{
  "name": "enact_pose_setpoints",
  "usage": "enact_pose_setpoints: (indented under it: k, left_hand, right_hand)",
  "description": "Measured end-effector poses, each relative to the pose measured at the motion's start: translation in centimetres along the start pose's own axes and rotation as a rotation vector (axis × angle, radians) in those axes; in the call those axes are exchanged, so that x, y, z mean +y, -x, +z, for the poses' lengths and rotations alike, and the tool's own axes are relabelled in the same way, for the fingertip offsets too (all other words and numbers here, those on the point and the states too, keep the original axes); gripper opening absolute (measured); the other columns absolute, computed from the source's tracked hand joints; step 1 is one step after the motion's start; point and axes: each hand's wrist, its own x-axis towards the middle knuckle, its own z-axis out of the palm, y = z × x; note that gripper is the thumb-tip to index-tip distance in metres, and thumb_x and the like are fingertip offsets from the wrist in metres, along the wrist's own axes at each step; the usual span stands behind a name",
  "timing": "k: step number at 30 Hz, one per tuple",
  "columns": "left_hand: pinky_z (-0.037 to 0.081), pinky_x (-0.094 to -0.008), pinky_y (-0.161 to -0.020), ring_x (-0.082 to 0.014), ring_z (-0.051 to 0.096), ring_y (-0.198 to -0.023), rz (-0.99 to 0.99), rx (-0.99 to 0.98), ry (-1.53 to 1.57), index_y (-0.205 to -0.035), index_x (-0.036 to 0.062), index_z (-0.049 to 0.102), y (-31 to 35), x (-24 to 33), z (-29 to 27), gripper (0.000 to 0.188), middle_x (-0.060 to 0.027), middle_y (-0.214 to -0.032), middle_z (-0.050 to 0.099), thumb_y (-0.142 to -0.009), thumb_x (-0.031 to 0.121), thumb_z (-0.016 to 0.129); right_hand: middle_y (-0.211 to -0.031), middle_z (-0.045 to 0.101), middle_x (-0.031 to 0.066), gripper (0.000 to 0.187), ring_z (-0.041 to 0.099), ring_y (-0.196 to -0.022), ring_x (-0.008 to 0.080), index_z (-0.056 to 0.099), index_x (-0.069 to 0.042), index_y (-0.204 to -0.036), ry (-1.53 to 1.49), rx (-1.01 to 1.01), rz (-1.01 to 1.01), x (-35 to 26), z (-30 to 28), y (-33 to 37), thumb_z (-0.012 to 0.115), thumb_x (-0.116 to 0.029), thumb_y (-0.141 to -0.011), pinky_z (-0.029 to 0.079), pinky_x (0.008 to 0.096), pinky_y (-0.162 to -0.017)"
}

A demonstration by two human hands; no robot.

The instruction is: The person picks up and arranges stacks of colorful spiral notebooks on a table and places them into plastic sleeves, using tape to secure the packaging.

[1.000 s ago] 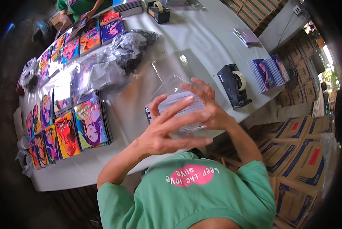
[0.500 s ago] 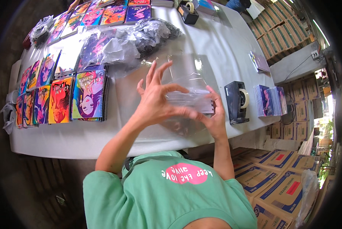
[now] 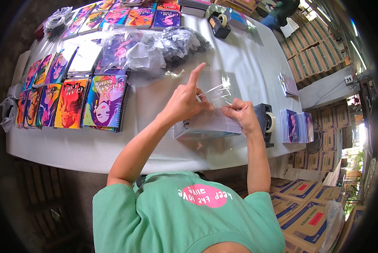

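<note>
In front of me lies a stack of notebooks (image 3: pixel 212 127) inside a clear plastic bag (image 3: pixel 225 90), seen edge-on with pale page edges. My right hand (image 3: pixel 244 116) pinches the film between thumb and fingers above the stack's right side. My left hand (image 3: pixel 184 101) is on the film at the other side; its index finger points up while the thumb and other fingers bend in on the plastic. Some of its fingertips are hard to make out. Just beyond my right hand stands a black tape dispenser (image 3: pixel 265 122), partly hidden by the wrist.
Colourful spiral notebooks (image 3: pixel 73 103) stand in piles on the left and along the far edge. Crumpled clear plastic (image 3: pixel 147 55) lies ahead. A second tape dispenser (image 3: pixel 219 24) is at the back. Small notebook piles (image 3: pixel 296 125) sit at the right edge; cartons (image 3: pixel 307 215) are below right.
My hands have come closer together above the stack, and my right hand now pinches the film instead of gripping the stack's side. The stack shows lower and flatter on the table.
</note>
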Motion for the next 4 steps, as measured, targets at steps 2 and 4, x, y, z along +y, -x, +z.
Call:
enact_pose_setpoints:
  k: [2,4]
  left_hand:
    - [0.049,-0.0307,-0.067,-0.0176,0.063,-0.066,-0.009,-0.110,0.035,-0.119,0.0077,0.055,0.22,-0.78,-0.35,0.061,-0.0121,-0.079,0.069,-0.067,0.022,0.081]
    - [0.049,-0.0307,-0.068,-0.0186,0.064,-0.067,-0.038,-0.202,-0.017,-0.131,0.0103,0.043,0.06,-1.15,-0.80,0.076,-0.0124,-0.080,0.070,-0.067,0.024,0.082]
  right_hand:
    - [-0.075,0.065,0.0028,0.022,0.060,-0.076,0.0088,0.073,-0.010,-0.094,0.225,0.015,-0.136,0.66,-0.47,0.21,0.079,-0.012,-0.072,0.046,0.0200,-0.071]
    - [-0.080,0.067,0.0042,0.017,0.060,-0.081,0.0088,0.074,-0.014,-0.091,0.328,0.023,-0.163,0.55,-0.51,0.42,0.078,-0.013,-0.074,0.046,0.0202,-0.073]
